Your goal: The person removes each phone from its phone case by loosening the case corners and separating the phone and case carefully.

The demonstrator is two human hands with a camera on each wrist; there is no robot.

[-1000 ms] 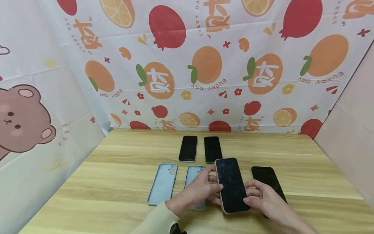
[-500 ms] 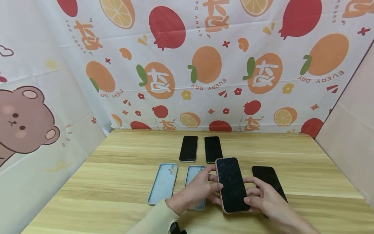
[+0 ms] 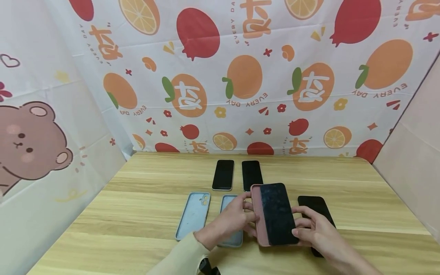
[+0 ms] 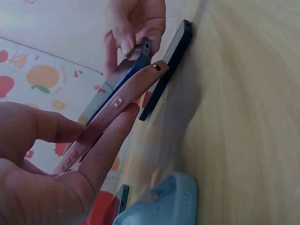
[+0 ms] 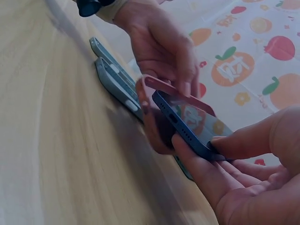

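Observation:
Above the near part of the table, my left hand (image 3: pixel 233 217) grips a pink phone case (image 3: pixel 258 198) by its left edge. My right hand (image 3: pixel 319 231) pinches the right edge of a smartphone (image 3: pixel 280 214) with a black screen and dark blue frame. The smartphone lies shifted to the right over the case, baring a strip of pink inside. In the right wrist view the smartphone's blue end (image 5: pixel 180 126) stands tilted clear of the case's rim (image 5: pixel 150 122). In the left wrist view the case's side, with button cutouts, faces me.
Two light blue phone cases lie on the table (image 3: pixel 103 229), one at left (image 3: pixel 193 215), the other (image 3: pixel 227 204) partly under my left forearm. Two black-screened phones (image 3: pixel 223 174) (image 3: pixel 252 175) lie farther back. Another phone (image 3: pixel 314 206) lies behind my right hand. Printed cloth walls (image 3: pixel 240 114) surround the table.
Earlier the smartphone sat within the pink case; now it has come out and moved right, exposing the case's left inside. My right hand has moved slightly right with it.

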